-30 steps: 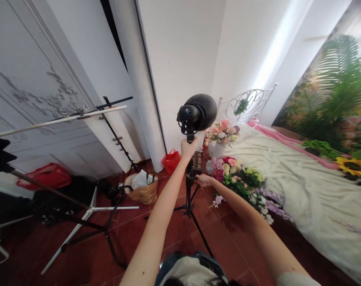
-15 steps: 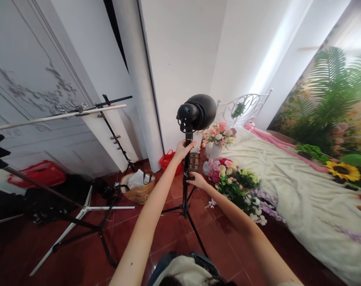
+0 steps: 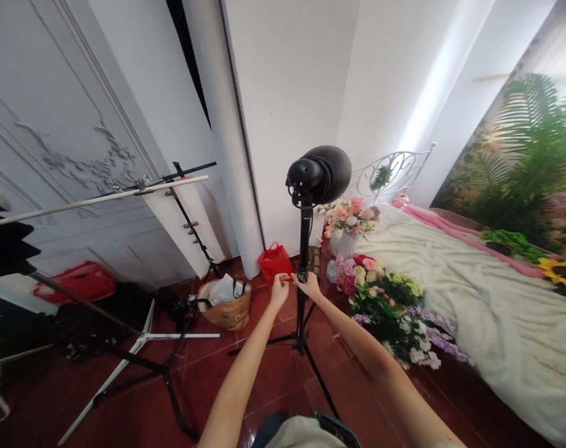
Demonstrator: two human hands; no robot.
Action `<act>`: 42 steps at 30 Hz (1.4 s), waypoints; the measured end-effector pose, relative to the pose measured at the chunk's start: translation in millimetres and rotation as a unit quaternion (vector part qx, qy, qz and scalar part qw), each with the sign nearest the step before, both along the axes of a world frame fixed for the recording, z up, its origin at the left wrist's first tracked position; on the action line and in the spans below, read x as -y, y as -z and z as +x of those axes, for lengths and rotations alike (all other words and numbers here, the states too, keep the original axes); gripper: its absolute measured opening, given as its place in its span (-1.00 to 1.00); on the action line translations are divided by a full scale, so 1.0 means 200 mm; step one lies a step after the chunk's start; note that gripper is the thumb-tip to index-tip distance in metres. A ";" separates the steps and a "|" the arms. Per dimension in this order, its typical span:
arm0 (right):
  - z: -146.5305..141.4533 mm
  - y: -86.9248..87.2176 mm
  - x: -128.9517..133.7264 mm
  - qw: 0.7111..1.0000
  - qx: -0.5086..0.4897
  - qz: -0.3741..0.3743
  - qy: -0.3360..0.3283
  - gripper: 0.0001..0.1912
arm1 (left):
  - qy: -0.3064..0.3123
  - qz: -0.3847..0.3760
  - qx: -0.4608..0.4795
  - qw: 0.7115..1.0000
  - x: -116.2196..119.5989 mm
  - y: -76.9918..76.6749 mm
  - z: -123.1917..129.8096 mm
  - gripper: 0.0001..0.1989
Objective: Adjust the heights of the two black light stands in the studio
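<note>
A black studio light [image 3: 319,174] with a round reflector sits on top of a black light stand [image 3: 305,239], whose legs spread on the red tiled floor. My right hand [image 3: 308,285] is wrapped round the stand's pole at a clamp or knob, partly hidden by the fingers. Just left of the pole is my left hand [image 3: 280,289], off the pole, its fingers partly bent and apart, with nothing visible in them. Its fingertips are close to those of my right hand.
At right, flower bunches [image 3: 371,280] lie beside a bed with a cream blanket [image 3: 469,292]. To the left stand a woven basket [image 3: 227,308], a red bag [image 3: 275,262], a white-legged stand [image 3: 183,336] and a horizontal white pole [image 3: 101,200].
My left hand has let go of the upper pole and come down to the left of the clamp. My right hand stays at the clamp. The view has shifted slightly to the left.
</note>
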State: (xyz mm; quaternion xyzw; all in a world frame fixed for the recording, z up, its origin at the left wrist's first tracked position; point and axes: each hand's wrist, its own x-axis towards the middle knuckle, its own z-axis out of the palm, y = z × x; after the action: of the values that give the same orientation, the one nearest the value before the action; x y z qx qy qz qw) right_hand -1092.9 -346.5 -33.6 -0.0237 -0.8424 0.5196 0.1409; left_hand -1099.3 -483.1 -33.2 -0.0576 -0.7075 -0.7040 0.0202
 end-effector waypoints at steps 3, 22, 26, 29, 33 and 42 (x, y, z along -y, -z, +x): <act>-0.03 -0.21 0.02 0.997 -0.052 -0.052 0.033 -0.56 | 0.058 -0.028 -0.011 0.998 -0.06 0.06 0.05 -0.64; -0.13 -0.82 0.00 0.981 -0.165 -0.101 0.025 -0.57 | 0.033 -0.071 0.032 0.996 -0.37 0.15 -0.08 -0.65; -0.08 -0.85 -0.10 0.983 -0.166 -0.049 -0.057 -0.61 | 0.020 -0.069 0.034 0.997 -0.39 0.16 -0.08 -0.68; -0.01 -0.77 -0.21 0.982 -0.151 -0.023 -0.111 -0.55 | 0.015 -0.062 0.044 0.997 -0.39 0.16 -0.08 -0.69; 0.06 -0.46 -0.34 0.989 -0.054 0.009 -0.136 -0.54 | 0.018 -0.045 0.068 0.997 -0.40 0.16 -0.07 -0.69; 0.19 0.19 -0.39 0.995 0.037 0.037 -0.081 -0.75 | 0.033 -0.045 0.080 0.995 -0.39 0.15 -0.06 -0.77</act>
State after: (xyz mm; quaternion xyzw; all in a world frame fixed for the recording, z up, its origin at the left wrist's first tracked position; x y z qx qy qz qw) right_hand -1055.0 -269.1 -71.9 0.0307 -0.8650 0.4962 0.0676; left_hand -1111.7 -404.4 -62.4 -0.0257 -0.7357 -0.6740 -0.0620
